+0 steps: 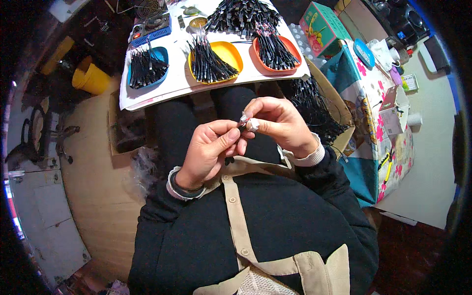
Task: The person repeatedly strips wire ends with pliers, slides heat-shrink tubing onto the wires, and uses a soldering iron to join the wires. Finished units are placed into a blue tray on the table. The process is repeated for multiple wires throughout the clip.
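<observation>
Above my lap, the fingertips of my left hand (pixel 209 150) and my right hand (pixel 284 125) meet in a pinch. Between them is a thin dark cable end (pixel 242 125) with a hint of red; most of it is hidden by the fingers. White tape (pixel 253 124) wraps the right thumb, and more white shows at the index fingertip. Beyond the hands, on a white-topped table (pixel 174 88), bundles of short black cables lie in a blue tray (pixel 162 55), a yellow tray (pixel 235 53) and an orange tray (pixel 296 45).
A large heap of black cables (pixel 243 17) lies behind the trays, beside a blue device with a fan (pixel 157 30). At right, a cardboard box (pixel 332 91) holds more cables, next to a table with a flowered cloth (pixel 361 162). A yellow bucket (pixel 91 77) stands left.
</observation>
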Available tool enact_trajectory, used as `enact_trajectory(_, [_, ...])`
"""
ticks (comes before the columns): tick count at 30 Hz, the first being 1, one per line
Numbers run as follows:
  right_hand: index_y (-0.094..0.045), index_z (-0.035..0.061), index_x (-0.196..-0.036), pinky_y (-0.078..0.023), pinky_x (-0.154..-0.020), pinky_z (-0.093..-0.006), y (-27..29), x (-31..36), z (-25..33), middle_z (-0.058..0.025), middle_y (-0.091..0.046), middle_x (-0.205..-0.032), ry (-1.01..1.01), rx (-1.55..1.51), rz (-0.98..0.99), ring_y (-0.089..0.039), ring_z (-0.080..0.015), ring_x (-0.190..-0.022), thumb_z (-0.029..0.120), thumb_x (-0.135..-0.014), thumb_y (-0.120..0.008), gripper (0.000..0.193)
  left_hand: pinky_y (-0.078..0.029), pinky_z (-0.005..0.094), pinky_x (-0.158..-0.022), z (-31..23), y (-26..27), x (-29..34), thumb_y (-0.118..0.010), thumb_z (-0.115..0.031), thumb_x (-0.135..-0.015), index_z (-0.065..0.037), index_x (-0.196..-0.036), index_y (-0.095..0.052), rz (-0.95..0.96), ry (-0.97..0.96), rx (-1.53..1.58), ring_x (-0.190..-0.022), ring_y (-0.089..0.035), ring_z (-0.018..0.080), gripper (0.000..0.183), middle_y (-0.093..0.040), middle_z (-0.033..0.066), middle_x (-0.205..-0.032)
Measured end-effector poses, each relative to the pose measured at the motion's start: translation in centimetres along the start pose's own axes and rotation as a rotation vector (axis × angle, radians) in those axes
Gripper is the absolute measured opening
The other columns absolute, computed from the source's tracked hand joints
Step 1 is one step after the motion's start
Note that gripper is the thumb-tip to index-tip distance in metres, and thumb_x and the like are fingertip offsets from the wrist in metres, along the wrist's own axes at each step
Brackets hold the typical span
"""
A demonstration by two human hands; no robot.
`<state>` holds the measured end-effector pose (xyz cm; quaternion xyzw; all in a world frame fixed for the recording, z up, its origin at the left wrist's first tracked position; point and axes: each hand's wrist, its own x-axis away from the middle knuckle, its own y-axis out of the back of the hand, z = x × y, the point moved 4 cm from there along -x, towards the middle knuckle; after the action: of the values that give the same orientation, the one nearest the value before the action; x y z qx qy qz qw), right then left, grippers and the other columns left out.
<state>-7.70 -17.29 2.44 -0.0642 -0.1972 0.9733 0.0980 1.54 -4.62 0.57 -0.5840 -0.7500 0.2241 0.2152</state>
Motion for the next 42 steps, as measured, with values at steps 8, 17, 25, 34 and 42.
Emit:
enact_trajectory(8, [-0.058, 0.0059, -0.103, -0.052, -0.077, -0.0304, -0.4, -2.2, -2.5, -0.0043, -0.062, -0.09, -0.424, -0.61, 0.026, -0.064, -0.0168, -0.079, 0.012, -0.092, -0.062, 0.014, -0.037, 0.017, -0.049, -0.4, 2.2, -1.8, -0.057, -0.006, -0.095, 0.003, -0.099, -0.063, 0.052, 0.068, 0.045, -0.057, -0.055, 0.0072, 0.012, -0.066, 0.0096, -0.076])
enact_trajectory(17, [-0.062, 0.0017, -0.091, -0.043, -0.062, -0.0219, 19.7, -19.6, 9.5, 0.0023, -0.059, -0.077, 0.04, 1.114, -0.368, -0.053, -0.0066, -0.069, 0.018, -0.087, -0.06, 0.017, -0.035, 0.0174, -0.051, -1.2, 6.4, -4.5, -0.053, -0.01, -0.098, 0.003, -0.099, -0.058, -0.162, 0.003, 0.068, -0.054, -0.042, 0.0048, 0.014, -0.063, 0.0089, -0.076])
enact_trajectory(25, [-0.07, -0.0021, -0.086, -0.053, -0.072, -0.0405, 27.0, -37.2, 8.7, -0.0211, -0.069, -0.086, -0.073, 1.886, -0.387, -0.067, -0.0355, -0.081, 0.037, -0.078, -0.068, 0.04, -0.038, 0.0172, -0.055, -1.4, 9.2, -4.9, -0.053, -0.011, -0.098, 0.005, -0.105, -0.061, -0.251, 0.072, -0.16, -0.058, -0.045, 0.0038, 0.019, -0.063, 0.0051, -0.077])
enact_trajectory(34, [-0.072, 0.0048, -0.101, -0.052, -0.087, -0.0394, 29.8, -40.3, 6.2, -0.0162, -0.068, -0.108, -0.395, 1.927, -0.58, -0.065, -0.031, -0.104, 0.015, -0.073, -0.064, 0.03, -0.038, 0.0178, -0.053, -2.0, 9.9, -3.7, -0.053, -0.011, -0.098, 0.003, -0.098, -0.061, -0.308, 0.027, -0.034, -0.057, -0.048, 0.0059, 0.015, -0.063, 0.0057, -0.076])
enact_trajectory(42, [-0.07, -0.0024, -0.099, -0.052, -0.082, -0.0431, 28.8, -37.5, 10.1, -0.0219, -0.069, -0.102, -0.221, 1.711, -0.57, -0.066, -0.0367, -0.095, 0.049, -0.072, -0.07, 0.058, -0.037, 0.0169, -0.051, -3.0, 9.9, -2.6, -0.054, -0.014, -0.098, 0.001, -0.096, -0.059, -0.347, -0.054, 0.055, -0.057, -0.047, 0.0061, 0.016, -0.06, 0.0048, -0.077])
